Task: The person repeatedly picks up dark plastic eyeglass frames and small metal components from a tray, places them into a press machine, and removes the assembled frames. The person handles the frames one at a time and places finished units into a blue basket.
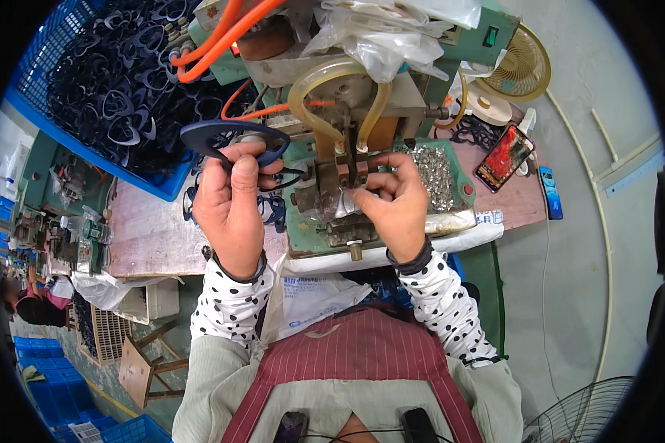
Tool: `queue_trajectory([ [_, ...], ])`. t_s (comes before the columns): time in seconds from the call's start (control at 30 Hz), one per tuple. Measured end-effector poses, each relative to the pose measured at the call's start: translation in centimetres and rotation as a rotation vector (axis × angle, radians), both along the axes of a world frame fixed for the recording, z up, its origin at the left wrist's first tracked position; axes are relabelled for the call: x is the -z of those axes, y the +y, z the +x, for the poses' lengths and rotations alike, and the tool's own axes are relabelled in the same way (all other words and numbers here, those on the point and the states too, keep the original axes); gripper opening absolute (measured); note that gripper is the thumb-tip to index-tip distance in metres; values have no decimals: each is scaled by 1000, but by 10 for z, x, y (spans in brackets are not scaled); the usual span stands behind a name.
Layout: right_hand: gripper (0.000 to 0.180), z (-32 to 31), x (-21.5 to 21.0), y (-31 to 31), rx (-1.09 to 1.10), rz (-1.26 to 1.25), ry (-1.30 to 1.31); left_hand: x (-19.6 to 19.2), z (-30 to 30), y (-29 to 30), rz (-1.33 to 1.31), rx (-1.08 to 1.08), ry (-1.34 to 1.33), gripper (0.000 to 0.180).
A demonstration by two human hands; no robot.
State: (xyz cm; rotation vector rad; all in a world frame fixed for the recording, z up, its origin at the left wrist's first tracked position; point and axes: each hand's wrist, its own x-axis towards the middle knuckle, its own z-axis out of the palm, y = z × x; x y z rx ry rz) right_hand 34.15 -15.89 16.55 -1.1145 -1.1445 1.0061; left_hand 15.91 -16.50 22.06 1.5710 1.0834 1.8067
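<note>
1. Navy-blue and smooth-looking, a looped piece point(203, 133) is held up above the worktop point(155, 236), just left of a green-based machine point(301, 242), as seen from the head camera. A person's left hand point(230, 214) grasps it between thumb and curled fingers, its wide ring tilted beyond the fingertips and a thinner dark band reaching toward the machine's metal fixture.

2. At that fixture, the right hand point(399, 201) has thumb and forefinger bent close together beneath two yellowish hoses point(297, 96). Whether a small part is pinched between those fingertips cannot be told.

3. Judging by its slim outline, the looped piece should prove light and springy rather than brittle, though perhaps a little slick. Its broader rim looks the surest place to take hold; the narrow band would likely flex or twist if gripped alone.

4. Similar dark pieces point(125, 103) crowd a blue crate point(162, 183) at upper left, while shiny metal bits point(434, 177) lie heaped to the right of the fixture. Farther right, a phone point(505, 156) with a lit red screen stands near a fan point(521, 65).
</note>
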Motion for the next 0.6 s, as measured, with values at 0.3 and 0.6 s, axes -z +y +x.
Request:
queue_trajectory([
  [0.3,48,6,4,0,0,38,-27,28,2,-11,619,229,683,23],
  [0.6,29,111,70,38,497,138,-629,73,36,-15,678,388,763,32],
])
